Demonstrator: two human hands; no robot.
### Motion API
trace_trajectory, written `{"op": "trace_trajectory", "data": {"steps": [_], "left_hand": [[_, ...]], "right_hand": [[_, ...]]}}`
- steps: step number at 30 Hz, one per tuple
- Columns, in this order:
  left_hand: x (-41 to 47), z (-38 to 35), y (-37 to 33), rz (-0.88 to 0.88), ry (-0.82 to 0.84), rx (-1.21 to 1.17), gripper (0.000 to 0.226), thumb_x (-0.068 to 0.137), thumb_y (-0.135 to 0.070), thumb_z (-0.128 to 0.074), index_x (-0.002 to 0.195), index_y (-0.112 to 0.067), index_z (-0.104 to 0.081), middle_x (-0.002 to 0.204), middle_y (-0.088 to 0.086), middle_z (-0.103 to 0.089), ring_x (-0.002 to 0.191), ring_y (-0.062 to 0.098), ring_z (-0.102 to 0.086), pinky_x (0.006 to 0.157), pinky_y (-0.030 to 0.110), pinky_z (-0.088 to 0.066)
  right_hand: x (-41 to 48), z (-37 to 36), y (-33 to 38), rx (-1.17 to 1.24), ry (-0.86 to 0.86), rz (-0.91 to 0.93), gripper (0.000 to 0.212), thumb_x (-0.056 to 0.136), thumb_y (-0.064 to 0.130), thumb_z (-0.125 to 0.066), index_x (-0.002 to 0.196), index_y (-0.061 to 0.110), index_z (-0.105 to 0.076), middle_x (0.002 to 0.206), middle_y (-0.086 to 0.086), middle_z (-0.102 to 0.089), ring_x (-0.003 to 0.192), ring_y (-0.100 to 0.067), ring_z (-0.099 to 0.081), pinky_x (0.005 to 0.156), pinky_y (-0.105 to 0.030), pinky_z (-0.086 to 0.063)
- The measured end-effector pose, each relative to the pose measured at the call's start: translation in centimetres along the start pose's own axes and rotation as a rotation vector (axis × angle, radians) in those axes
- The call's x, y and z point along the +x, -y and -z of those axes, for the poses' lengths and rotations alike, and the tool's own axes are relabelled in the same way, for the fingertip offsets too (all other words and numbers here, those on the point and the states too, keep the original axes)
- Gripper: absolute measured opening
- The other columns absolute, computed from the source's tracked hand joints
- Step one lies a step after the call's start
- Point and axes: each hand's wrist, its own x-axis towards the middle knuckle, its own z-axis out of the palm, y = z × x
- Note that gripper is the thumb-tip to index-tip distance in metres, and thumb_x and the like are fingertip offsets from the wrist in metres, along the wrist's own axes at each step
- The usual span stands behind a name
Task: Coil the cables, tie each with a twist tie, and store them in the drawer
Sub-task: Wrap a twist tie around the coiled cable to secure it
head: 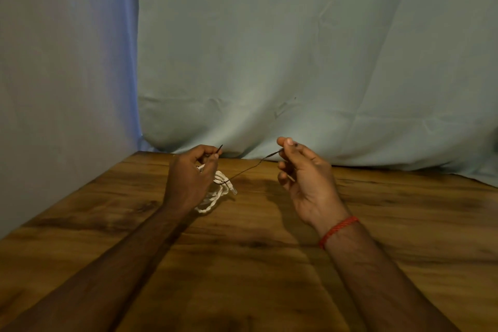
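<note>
Over the wooden table [269,256] I see one white coiled cable [214,198], partly hidden behind my left hand [188,180]. One dark twist tie [248,169] crosses it; left fingertips [215,157] pinch one end, my right hand [305,179] pinches the other.

Wooden table [269,250], dark-grained, is filling the foreground; pale green cloth backdrop [296,48] is hanging creased behind; greyish wall [67,62] is standing left, bluish light glowing along their seam.
</note>
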Motion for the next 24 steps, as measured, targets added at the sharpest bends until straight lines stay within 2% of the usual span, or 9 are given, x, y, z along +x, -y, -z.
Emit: {"op": "trace_trajectory", "data": {"steps": [4,6,8,10,13,16,19,24], "left_hand": [[-0.1,0.2,-0.2,-0.031,0.013,0.048,0.015,0.092,-0.010,-0.066,0.093,-0.023,-0.074,0.068,-0.007,-0.064,0.070,0.013,-0.063,0.064,0.020,-0.046],[-0.2,0.2,-0.3,-0.042,0.013,0.057,0.013,0.092,-0.010,-0.066,0.094,-0.019,-0.075,0.070,-0.006,-0.066,0.070,0.012,-0.063,0.065,0.015,-0.045],[-0.4,0.1,-0.6,-0.078,0.031,0.085,0.012,0.091,-0.011,-0.067,0.094,-0.019,-0.076,0.070,-0.009,-0.065,0.068,0.005,-0.062,0.064,0.012,-0.044],[-0.5,0.1,-0.8,-0.139,0.056,0.122,0.013,0.091,-0.011,-0.068,0.096,-0.019,-0.076,0.071,-0.016,-0.064,0.069,-0.001,-0.062,0.064,0.009,-0.042],[-0.7,0.1,-0.8,-0.189,0.086,0.148,0.014,0.091,-0.012,-0.068,0.098,-0.021,-0.076,0.073,-0.019,-0.065,0.071,0.000,-0.063,0.065,0.010,-0.044],[-0.8,-0.1,-0.8,-0.216,0.106,0.150,0.014,0.091,-0.013,-0.069,0.099,-0.022,-0.076,0.075,-0.020,-0.066,0.070,0.001,-0.064,0.067,0.012,-0.046],[-0.9,-0.1,-0.9,-0.209,0.102,0.123,0.014,0.091,-0.012,-0.069,0.098,-0.023,-0.076,0.075,-0.021,-0.066,0.069,0.001,-0.064,0.067,0.012,-0.046],[-1.2,-0.4,-1.4,-0.224,0.091,0.072,0.015,0.091,-0.011,-0.069,0.098,-0.021,-0.076,0.077,-0.021,-0.067,0.071,0.001,-0.064,0.069,0.016,-0.047]], "right_hand": [[0.5,0.5,-0.4,0.018,-0.112,0.083,0.026,0.087,0.009,-0.075,0.112,0.013,-0.072,0.082,-0.002,-0.072,0.069,-0.008,-0.060,0.050,-0.020,-0.045],[0.7,0.7,-0.6,-0.006,-0.150,0.135,0.032,0.084,0.010,-0.079,0.113,0.017,-0.068,0.085,-0.002,-0.073,0.074,-0.008,-0.065,0.056,-0.022,-0.048],[0.7,0.7,-0.7,-0.039,-0.178,0.184,0.033,0.082,0.014,-0.082,0.109,0.019,-0.064,0.086,-0.002,-0.075,0.080,-0.009,-0.069,0.061,-0.022,-0.051],[0.7,0.7,-0.6,-0.069,-0.173,0.226,0.026,0.080,0.015,-0.083,0.100,0.017,-0.066,0.082,0.000,-0.075,0.078,-0.009,-0.069,0.060,-0.020,-0.052],[0.6,0.7,-0.6,-0.113,-0.142,0.252,0.018,0.080,0.014,-0.083,0.092,0.015,-0.070,0.079,0.001,-0.075,0.074,-0.009,-0.070,0.056,-0.020,-0.052],[0.6,0.8,-0.8,-0.126,-0.102,0.219,0.019,0.081,0.011,-0.082,0.097,0.010,-0.072,0.084,-0.004,-0.078,0.078,-0.013,-0.074,0.053,-0.020,-0.052],[0.5,0.6,-1.1,-0.109,-0.041,0.196,0.024,0.081,0.010,-0.081,0.103,0.005,-0.071,0.089,-0.011,-0.078,0.082,-0.017,-0.076,0.055,-0.022,-0.054],[0.6,0.4,-1.4,-0.144,-0.005,0.243,0.023,0.077,0.008,-0.085,0.096,0.003,-0.073,0.083,-0.015,-0.076,0.071,-0.016,-0.071,0.057,-0.021,-0.054]]}}
